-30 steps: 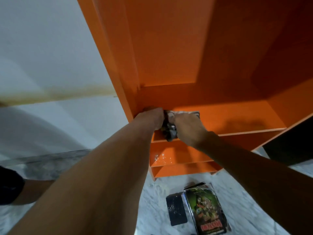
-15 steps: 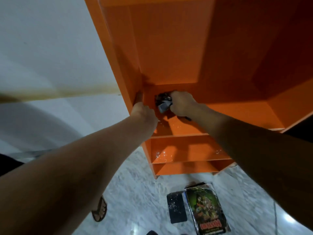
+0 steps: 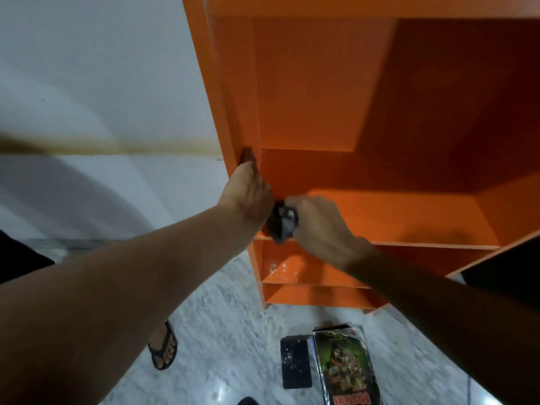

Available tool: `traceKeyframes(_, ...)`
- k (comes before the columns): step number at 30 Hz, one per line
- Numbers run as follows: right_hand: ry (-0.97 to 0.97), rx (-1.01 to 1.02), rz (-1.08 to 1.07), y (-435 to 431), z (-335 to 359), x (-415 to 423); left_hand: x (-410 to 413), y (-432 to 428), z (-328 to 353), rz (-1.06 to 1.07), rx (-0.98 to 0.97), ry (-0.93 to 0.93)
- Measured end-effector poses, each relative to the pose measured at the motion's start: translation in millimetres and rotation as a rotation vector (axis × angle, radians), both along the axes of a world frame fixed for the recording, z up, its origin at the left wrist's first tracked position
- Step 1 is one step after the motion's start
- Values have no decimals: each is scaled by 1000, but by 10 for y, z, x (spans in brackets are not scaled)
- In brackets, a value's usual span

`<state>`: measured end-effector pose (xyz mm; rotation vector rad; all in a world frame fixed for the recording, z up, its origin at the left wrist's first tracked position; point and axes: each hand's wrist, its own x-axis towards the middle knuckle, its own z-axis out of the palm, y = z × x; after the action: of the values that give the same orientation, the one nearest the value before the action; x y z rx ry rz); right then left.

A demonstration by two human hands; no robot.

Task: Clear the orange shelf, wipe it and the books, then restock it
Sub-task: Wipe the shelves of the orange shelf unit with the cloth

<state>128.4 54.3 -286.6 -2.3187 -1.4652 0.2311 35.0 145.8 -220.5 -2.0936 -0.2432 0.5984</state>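
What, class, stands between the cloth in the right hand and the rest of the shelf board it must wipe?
Nothing visible. The right hand grips the cloth at the left end of the shelf board, and the board to its right lies bare. The left hand is at the side panel, left of the cloth, off that path.

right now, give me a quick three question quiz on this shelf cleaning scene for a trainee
1. True or false: the right hand grips the dark crumpled cloth on a board of the orange wooden shelf.
2. Where does the green-covered paperback book lie? A, on the top board; B, on the grey marble floor; C, on a chair.
3. Fill in: the left hand rests against the shelf's ____ side panel.
Key: 1 true; 2 B; 3 left.
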Motion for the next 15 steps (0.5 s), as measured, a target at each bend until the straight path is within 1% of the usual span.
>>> traceKeyframes(2, 4, -39, -92, 351, 1, 153, -17, -22, 19, -12, -56, 1)
traceKeyframes(5, -54, -355, -65, 644, -47, 137, -42, -37, 60, 6, -109, -12)
traceKeyframes(6, -49, -416, -31, 676, -58, 112, -46, -24, 46, -1, -97, -28)
traceKeyframes(7, -40, -410, 16, 668, -111, 110, -39, 2, 16, -11, -97, -47)
traceKeyframes(8, -14, -364, 51, 623, -150, 77, -45, -6, 27, -13, -98, -56)
traceKeyframes(9, -50, -216, 87, 561, -194, 35, -54, -19, 36, -14, -100, -55)
traceKeyframes(10, -132, -25, 113, 515, -265, 11, -60, -23, 35, -22, -103, -54)
traceKeyframes(11, -130, 106, 111, 432, -362, 2, -63, -32, 41, -28, -112, -52)
traceKeyframes(13, -170, 79, 214, 240, -563, -45, -71, -42, 62, -43, -129, -57)
traceKeyframes(14, -207, 31, 283, 154, -692, -108, -73, -36, 63, -45, -136, -50)
traceKeyframes(15, -225, -83, 343, 51, -754, -205, -72, -30, 62, -39, -145, -44)
